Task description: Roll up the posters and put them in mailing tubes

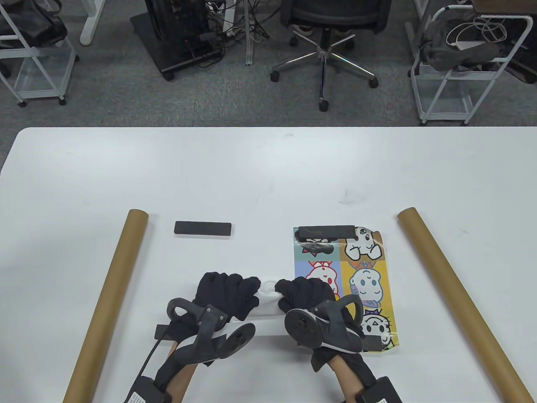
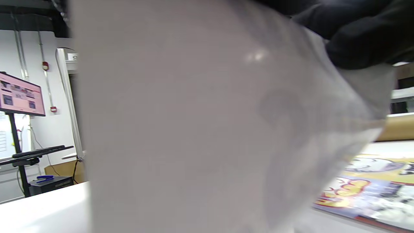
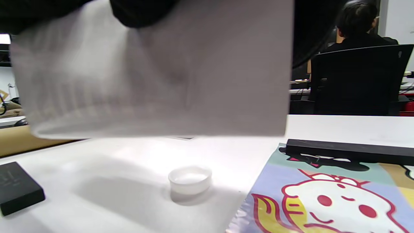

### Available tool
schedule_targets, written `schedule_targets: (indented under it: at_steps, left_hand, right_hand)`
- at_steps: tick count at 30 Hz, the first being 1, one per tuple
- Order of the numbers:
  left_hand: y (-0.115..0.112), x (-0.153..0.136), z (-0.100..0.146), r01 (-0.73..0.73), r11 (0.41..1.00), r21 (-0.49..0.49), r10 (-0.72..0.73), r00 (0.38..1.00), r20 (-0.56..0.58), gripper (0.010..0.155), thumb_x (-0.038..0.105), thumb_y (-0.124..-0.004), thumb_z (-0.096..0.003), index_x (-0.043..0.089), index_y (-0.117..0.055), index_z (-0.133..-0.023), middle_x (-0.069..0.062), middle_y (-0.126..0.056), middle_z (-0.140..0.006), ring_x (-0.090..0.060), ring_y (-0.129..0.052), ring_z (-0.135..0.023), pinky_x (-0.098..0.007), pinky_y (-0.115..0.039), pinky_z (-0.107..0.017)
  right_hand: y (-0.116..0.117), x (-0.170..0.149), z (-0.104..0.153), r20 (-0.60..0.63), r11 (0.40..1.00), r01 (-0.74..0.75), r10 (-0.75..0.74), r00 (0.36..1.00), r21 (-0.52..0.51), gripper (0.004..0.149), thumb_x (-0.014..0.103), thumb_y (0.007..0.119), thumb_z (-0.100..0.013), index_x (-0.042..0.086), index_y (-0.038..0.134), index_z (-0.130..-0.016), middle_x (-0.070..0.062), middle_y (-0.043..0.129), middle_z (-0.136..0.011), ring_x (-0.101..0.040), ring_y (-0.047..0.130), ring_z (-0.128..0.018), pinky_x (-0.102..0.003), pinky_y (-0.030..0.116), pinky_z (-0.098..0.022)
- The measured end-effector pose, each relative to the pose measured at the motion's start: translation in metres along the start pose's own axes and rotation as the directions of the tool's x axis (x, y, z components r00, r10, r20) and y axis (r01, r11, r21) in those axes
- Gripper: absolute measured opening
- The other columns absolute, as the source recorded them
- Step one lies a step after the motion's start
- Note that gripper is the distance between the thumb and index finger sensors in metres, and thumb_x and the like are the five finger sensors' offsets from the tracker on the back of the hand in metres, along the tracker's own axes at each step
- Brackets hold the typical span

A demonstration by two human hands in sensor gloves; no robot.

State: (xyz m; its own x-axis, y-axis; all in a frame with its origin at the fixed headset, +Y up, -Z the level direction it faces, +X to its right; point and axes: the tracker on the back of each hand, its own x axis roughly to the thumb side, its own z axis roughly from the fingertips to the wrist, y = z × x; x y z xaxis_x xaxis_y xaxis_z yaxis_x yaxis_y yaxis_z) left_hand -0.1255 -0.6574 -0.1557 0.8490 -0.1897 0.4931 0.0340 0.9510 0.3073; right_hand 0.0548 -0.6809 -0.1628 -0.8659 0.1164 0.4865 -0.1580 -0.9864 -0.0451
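I am looking down at the white table [image 1: 268, 168] and seeing both gloved hands side by side near its front edge, curled around a white rolled poster [image 1: 268, 303]. The left hand [image 1: 226, 294] is gripping the roll's left part, the right hand [image 1: 308, 296] its right part, and the roll's open end [image 1: 268, 286] is showing between the knuckles.

The wrist views are adding what the top view hides. In the left wrist view the roll [image 2: 207, 129] is filling most of the frame, lifted above the table, with dark fingertips [image 2: 362, 48] clamped over it at the top right. In the right wrist view the roll [image 3: 155, 74] is hanging above a small white cap [image 3: 190, 179] standing on the table, which the hands are covering from above.

A second, cartoon-printed poster [image 1: 361, 273] is lying flat just right of the hands, with a black bar weight [image 1: 326, 232] across its far edge and another bar [image 1: 373, 342] at its near edge, partly under the right tracker. A third black bar [image 1: 203, 228] is lying alone on the table beyond the left hand. One brown mailing tube [image 1: 111, 294] is lying along the left side, another tube [image 1: 457, 298] along the right, both well apart from the hands.
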Motion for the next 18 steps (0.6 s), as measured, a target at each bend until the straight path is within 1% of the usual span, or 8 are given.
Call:
schedule_targets:
  at_steps: [3, 6, 8, 9, 12, 13, 16, 18]
  left_hand:
    - [0.0022, -0.0008, 0.0019, 0.032, 0.999, -0.003, -0.032, 0.999, 0.02, 0.066, 0.063, -0.056, -0.0396, 0.037, -0.063, -0.1, 0.016, -0.087, -0.073, -0.008, -0.092, -0.05, -0.045, -0.082, -0.069]
    - [0.0015, -0.001, 0.0026, 0.04, 0.999, -0.005, -0.04, 0.999, 0.02, 0.066, 0.064, -0.068, -0.0355, 0.04, -0.067, -0.097, 0.016, -0.087, -0.073, -0.008, -0.093, -0.05, -0.044, -0.082, -0.069]
    - [0.001, -0.0001, 0.002, 0.076, 0.997, -0.011, -0.076, 0.997, 0.013, 0.059, 0.06, -0.073, -0.0374, 0.042, -0.07, -0.094, 0.018, -0.088, -0.072, -0.007, -0.093, -0.05, -0.043, -0.083, -0.069]
    - [0.0007, 0.0005, 0.0017, 0.086, 0.996, -0.017, -0.085, 0.996, 0.017, 0.056, 0.059, -0.074, -0.0378, 0.043, -0.072, -0.092, 0.018, -0.088, -0.072, -0.007, -0.093, -0.05, -0.043, -0.083, -0.069]
    - [-0.0006, 0.0002, 0.0013, 0.097, 0.995, -0.018, -0.097, 0.995, -0.004, 0.043, 0.054, -0.072, -0.0423, 0.045, -0.078, -0.084, 0.017, -0.089, -0.075, -0.008, -0.095, -0.053, -0.044, -0.082, -0.07]
    - [-0.0012, -0.0004, 0.0017, 0.084, 0.996, -0.019, -0.084, 0.996, -0.009, 0.041, 0.052, -0.071, -0.0438, 0.046, -0.079, -0.083, 0.015, -0.089, -0.079, -0.009, -0.096, -0.057, -0.045, -0.08, -0.072]
    - [-0.0017, -0.0005, 0.0027, 0.074, 0.997, -0.022, -0.075, 0.997, -0.022, 0.041, 0.05, -0.069, -0.0453, 0.045, -0.082, -0.083, 0.008, -0.083, -0.095, -0.016, -0.094, -0.074, -0.05, -0.075, -0.075]
    - [-0.0007, 0.0025, 0.0031, 0.109, 0.994, -0.01, -0.11, 0.994, -0.022, 0.041, 0.049, -0.068, -0.0453, 0.045, -0.082, -0.084, 0.005, -0.08, -0.099, -0.018, -0.093, -0.078, -0.051, -0.074, -0.076]
  right_hand:
    - [-0.0005, 0.0003, 0.001, 0.027, 1.0, 0.008, -0.008, 1.0, 0.014, 0.048, 0.032, 0.056, -0.054, 0.017, 0.056, -0.099, -0.008, 0.079, -0.073, -0.031, 0.084, -0.052, -0.066, 0.068, -0.064]
    - [-0.0001, 0.0003, 0.001, 0.025, 1.0, 0.009, -0.009, 1.0, 0.01, 0.049, 0.036, 0.059, -0.053, 0.019, 0.057, -0.099, -0.007, 0.08, -0.072, -0.031, 0.084, -0.052, -0.066, 0.068, -0.064]
    - [0.0002, 0.0009, 0.001, 0.022, 1.0, 0.005, -0.005, 1.0, 0.0, 0.049, 0.036, 0.06, -0.052, 0.02, 0.058, -0.097, -0.006, 0.08, -0.072, -0.03, 0.084, -0.052, -0.065, 0.068, -0.064]
    - [0.0002, 0.0013, 0.0011, 0.017, 1.0, 0.003, -0.003, 1.0, -0.003, 0.051, 0.039, 0.064, -0.05, 0.021, 0.059, -0.097, -0.006, 0.08, -0.071, -0.03, 0.084, -0.052, -0.065, 0.068, -0.064]
    - [-0.0003, 0.0008, 0.0022, -0.011, 0.999, -0.028, 0.028, 1.0, -0.035, 0.044, 0.037, 0.064, -0.049, 0.023, 0.068, -0.09, -0.005, 0.082, -0.068, -0.03, 0.086, -0.05, -0.065, 0.069, -0.064]
    - [-0.0002, -0.0001, 0.0029, -0.009, 0.998, -0.025, 0.025, 1.0, -0.049, 0.042, 0.036, 0.065, -0.048, 0.024, 0.071, -0.088, -0.005, 0.083, -0.069, -0.031, 0.086, -0.05, -0.065, 0.069, -0.064]
    - [0.0015, -0.002, 0.0043, -0.009, 0.998, -0.017, 0.017, 1.0, -0.059, 0.042, 0.036, 0.065, -0.048, 0.023, 0.077, -0.086, -0.012, 0.08, -0.086, -0.038, 0.086, -0.066, -0.067, 0.065, -0.065]
    - [0.0001, -0.0012, 0.0053, -0.028, 0.996, -0.039, 0.037, 0.999, -0.084, 0.042, 0.036, 0.066, -0.047, 0.022, 0.079, -0.085, -0.017, 0.073, -0.092, -0.04, 0.082, -0.071, -0.069, 0.062, -0.066]
